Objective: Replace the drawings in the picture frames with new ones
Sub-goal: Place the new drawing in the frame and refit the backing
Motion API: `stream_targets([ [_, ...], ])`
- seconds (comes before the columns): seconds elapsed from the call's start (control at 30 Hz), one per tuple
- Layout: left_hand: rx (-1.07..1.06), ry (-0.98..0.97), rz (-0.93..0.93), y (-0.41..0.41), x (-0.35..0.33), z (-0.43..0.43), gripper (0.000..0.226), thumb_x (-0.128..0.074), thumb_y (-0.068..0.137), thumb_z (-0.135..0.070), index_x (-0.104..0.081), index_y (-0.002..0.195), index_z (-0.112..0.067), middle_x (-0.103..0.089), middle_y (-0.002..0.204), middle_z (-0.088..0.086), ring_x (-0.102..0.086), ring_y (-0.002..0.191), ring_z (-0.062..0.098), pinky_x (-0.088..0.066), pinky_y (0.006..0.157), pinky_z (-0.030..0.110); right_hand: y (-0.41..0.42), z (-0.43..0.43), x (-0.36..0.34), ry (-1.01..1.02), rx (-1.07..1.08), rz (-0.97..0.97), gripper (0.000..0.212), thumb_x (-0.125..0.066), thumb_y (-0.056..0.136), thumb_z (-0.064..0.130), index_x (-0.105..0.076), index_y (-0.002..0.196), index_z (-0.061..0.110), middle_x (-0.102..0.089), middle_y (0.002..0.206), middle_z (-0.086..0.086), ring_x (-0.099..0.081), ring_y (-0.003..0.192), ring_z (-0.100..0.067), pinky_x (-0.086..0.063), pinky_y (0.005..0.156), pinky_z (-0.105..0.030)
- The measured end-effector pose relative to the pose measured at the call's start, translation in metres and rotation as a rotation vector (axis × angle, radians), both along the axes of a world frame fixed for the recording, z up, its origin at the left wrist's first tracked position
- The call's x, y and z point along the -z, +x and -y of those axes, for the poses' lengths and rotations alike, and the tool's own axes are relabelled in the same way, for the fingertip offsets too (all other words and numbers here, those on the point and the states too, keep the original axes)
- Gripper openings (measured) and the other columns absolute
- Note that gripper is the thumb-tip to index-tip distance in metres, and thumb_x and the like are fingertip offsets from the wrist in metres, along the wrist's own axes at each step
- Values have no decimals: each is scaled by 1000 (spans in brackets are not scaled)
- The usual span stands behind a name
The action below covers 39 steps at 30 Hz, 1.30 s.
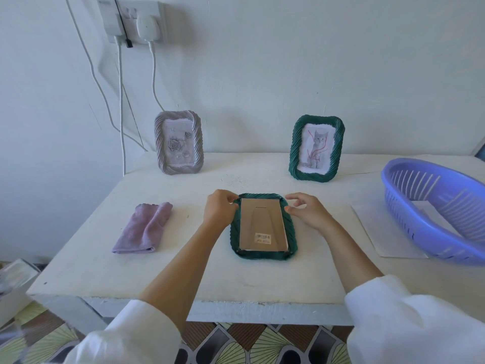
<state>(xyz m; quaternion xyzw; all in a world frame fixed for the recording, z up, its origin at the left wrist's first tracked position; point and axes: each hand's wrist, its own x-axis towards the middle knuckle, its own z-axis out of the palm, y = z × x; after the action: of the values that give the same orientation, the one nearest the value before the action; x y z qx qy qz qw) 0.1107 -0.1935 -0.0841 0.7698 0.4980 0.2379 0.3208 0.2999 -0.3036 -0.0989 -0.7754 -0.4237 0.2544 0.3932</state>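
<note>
A dark green picture frame point(263, 227) lies face down in the middle of the white table point(183, 271), its brown cardboard backing point(262, 224) turned up, with a barcode sticker point(263, 238) near its near edge. The left hand point(220, 210) rests at the frame's far left corner, fingers curled and pinching at the rim there. The right hand point(305, 210) hovers beside the far right corner, fingers loosely bent, thumb just touching the frame's edge; it grips nothing.

Well behind, two more frames stand upright near the wall: a grey frame point(179, 142) with a rose drawing on the left and a second green frame point(316, 148) with a cat drawing on the right. A folded lilac cloth point(145, 228) lies left of the face-down frame. On the right, a sheet of white paper point(388, 232) lies flat, and a purple plastic basket point(435, 208) sits tilted over its far side. White cables point(121, 101) hang from a wall socket point(131, 19).
</note>
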Motion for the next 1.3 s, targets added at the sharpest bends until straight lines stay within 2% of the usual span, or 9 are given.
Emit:
stream_targets([
  [0.07, 15, 19, -23, 5, 4, -9, 27, -58, 88, -7, -66, 114, -8, -64, 118, 10, -59, 105, 26, -44, 82, 28, 2, -14, 0, 7, 20, 71, 32, -60, 87, 21, -61, 118, 20, -50, 105, -7, -52, 103, -21, -37, 85, -27],
  [0.17, 62, 23, -61, 14, 15, -23, 25, -56, 91, -11, -66, 114, -11, -64, 120, 8, -60, 103, 26, -47, 82, 30, 4, -33, 5, -41, 21, 181, 27, -57, 88, 23, -63, 114, 25, -55, 110, -8, -53, 107, -22, -39, 92, -33],
  [0.33, 131, 60, -94, 22, 26, -40, 24, -56, 92, -19, -68, 112, -16, -66, 117, 3, -53, 114, 23, -48, 89, 32, 11, -45, 13, -101, 6, 252, 22, -59, 85, 23, -67, 106, 27, -54, 89, 1, -55, 91, -19, -39, 78, -30],
  [0.47, 174, 44, -91, 24, 28, -50, 21, -59, 89, -19, -70, 107, -17, -68, 112, 2, -57, 108, 20, -44, 82, 25, 16, -47, 13, -117, -13, 264, 19, -62, 83, 20, -69, 99, 27, -64, 91, -4, -56, 86, -16, -37, 72, -26],
  [0.6, 200, 12, -91, 27, 27, -57, 21, -62, 87, -16, -71, 106, -12, -68, 111, 5, -59, 103, 19, -41, 81, 22, 17, -52, 11, -130, -52, 263, 18, -62, 82, 15, -69, 98, 22, -60, 89, -1, -53, 85, -14, -38, 74, -26],
  [0.87, 188, -17, -59, 32, 25, -60, 19, -66, 84, -9, -71, 101, -5, -69, 106, 12, -60, 100, 21, -41, 80, 20, 12, -51, 10, -67, -70, 255, 16, -60, 83, 5, -70, 94, 10, -64, 90, -8, -52, 80, -15, -38, 72, -22],
  [1.1, 229, -56, -97, 34, 18, -65, 22, -69, 81, -11, -71, 102, -4, -69, 107, 14, -61, 97, 23, -43, 74, 20, 11, -51, 9, -53, -63, 241, 15, -61, 83, 4, -71, 92, 9, -67, 92, -10, -50, 76, -13, -38, 70, -22],
  [1.23, 266, -63, -98, 32, 18, -68, 20, -70, 81, -11, -72, 100, -4, -68, 105, 14, -55, 82, 16, -41, 52, 13, 12, -51, 9, -53, -64, 233, 16, -61, 82, 3, -71, 92, 8, -65, 87, -8, -51, 76, -14, -38, 70, -23],
  [1.3, 292, -72, -89, 31, 19, -70, 19, -70, 81, -10, -72, 99, -4, -68, 104, 15, -55, 81, 17, -44, 53, 14, 13, -51, 9, -55, -69, 234, 16, -60, 82, 2, -71, 92, 7, -66, 88, -11, -50, 76, -14, -38, 70, -23],
])
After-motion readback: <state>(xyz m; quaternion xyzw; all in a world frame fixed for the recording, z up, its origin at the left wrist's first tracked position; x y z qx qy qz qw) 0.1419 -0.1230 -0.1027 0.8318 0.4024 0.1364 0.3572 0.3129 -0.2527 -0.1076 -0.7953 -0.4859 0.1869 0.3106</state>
